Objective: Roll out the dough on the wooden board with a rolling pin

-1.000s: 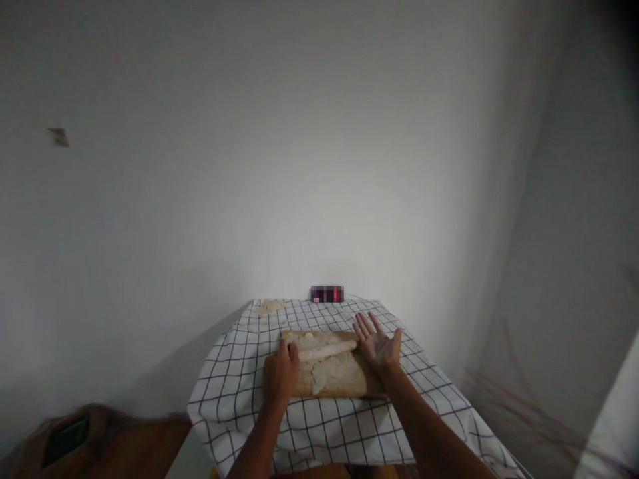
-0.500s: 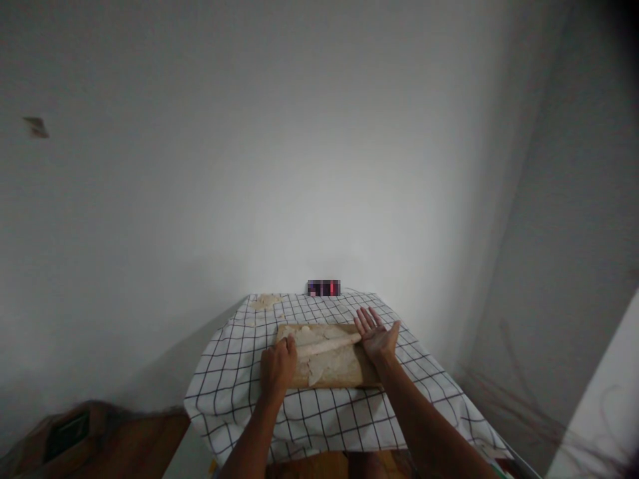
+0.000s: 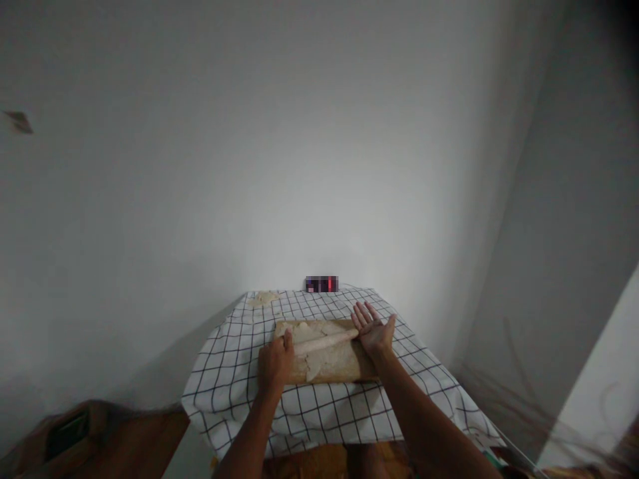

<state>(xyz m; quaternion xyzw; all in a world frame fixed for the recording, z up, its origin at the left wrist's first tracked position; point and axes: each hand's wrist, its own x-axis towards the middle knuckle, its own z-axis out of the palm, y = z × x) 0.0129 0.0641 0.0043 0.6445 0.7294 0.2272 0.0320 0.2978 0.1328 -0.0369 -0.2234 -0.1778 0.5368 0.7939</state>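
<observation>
Over the board (image 3: 347, 368), left fingers (image 3: 288, 341) curl round the pale rod (image 3: 324, 342) (right fingers (image 3: 361, 315) spread at its tip).

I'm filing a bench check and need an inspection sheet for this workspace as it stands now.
Surface: white checked cloth draped over the top.
Job's things: wooden board; a pale rod lies across it, and a ragged, dough-like pale sheet.
Clutter: beige patch at the far left; blurred-out dark object at the far edge.
Hands: left hand curled around the rod's left end; right hand open, palm up, by its right tip, contact unclear.
Cables: cannot tell; blurred strands at lower right.
Surroundings: pale wall behind; boxy brown item at lower left.
</observation>
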